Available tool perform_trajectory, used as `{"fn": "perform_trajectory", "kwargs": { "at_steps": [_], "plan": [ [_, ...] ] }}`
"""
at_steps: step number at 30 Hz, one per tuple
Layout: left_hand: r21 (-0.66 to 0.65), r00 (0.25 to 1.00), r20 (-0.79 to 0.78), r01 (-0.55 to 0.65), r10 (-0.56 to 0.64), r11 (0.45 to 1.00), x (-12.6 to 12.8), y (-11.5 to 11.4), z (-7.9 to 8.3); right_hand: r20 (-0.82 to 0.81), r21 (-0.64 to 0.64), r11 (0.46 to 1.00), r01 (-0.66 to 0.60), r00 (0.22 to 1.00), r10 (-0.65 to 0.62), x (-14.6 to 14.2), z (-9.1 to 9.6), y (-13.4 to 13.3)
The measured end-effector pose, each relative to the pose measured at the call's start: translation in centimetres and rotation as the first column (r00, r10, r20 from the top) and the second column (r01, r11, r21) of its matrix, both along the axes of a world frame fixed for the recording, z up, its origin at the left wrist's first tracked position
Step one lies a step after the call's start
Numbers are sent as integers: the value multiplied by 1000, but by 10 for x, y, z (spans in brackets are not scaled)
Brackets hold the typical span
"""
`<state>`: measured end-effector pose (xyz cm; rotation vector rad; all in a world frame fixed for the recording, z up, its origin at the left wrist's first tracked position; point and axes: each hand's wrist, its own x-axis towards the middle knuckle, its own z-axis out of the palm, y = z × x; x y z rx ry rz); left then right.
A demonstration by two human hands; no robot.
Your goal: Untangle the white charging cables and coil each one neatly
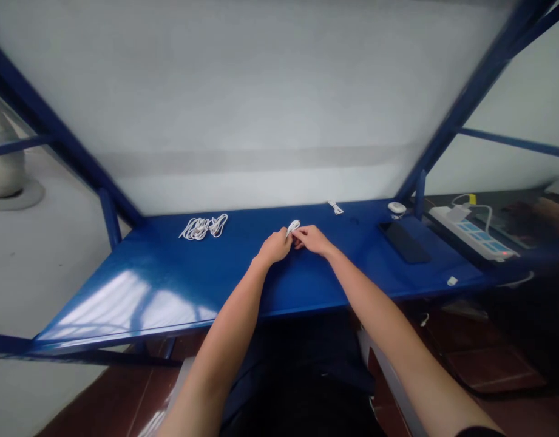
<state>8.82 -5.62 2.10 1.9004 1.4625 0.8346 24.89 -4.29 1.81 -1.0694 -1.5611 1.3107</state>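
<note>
A small coiled white cable [294, 226] is between my two hands, just above the middle of the blue table [243, 267]. My left hand [276, 245] is closed around the lower part of the coil. From the other side, the fingers of my right hand [312, 238] pinch at the coil's middle, where something thin and dark seems to cross it. Further left on the table lie several bundled white cables [201, 227]. A small bunch of white ties or short strips [335, 207] rests near the back edge, right of my hands.
At the right lie a black phone [404, 242], a round white case [396, 207] and a small white piece [452, 281]. A white power strip [474, 233] with plugs stands beyond. Another person's hand [556, 212] shows at the far right. Blue frame bars [108, 215] flank the table.
</note>
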Motion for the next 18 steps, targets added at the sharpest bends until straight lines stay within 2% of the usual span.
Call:
{"fn": "perform_trajectory", "kwargs": {
  "at_steps": [5,9,12,18],
  "plan": [
    [-13,999,35,-10,11,1000,1,-1,1,-22,16,1000,4,1000,-3,1,0,2],
    [7,993,103,55,-55,998,0,0,1,-40,-13,1000,-1,999,1,5,1,4],
    [17,977,187,102,-103,995,0,0,3,-20,-3,1000,-16,1000,15,9,2,4],
    [-9,912,398,112,-99,994,4,2,6,21,50,996,-74,997,73,11,4,4]
  ]
}}
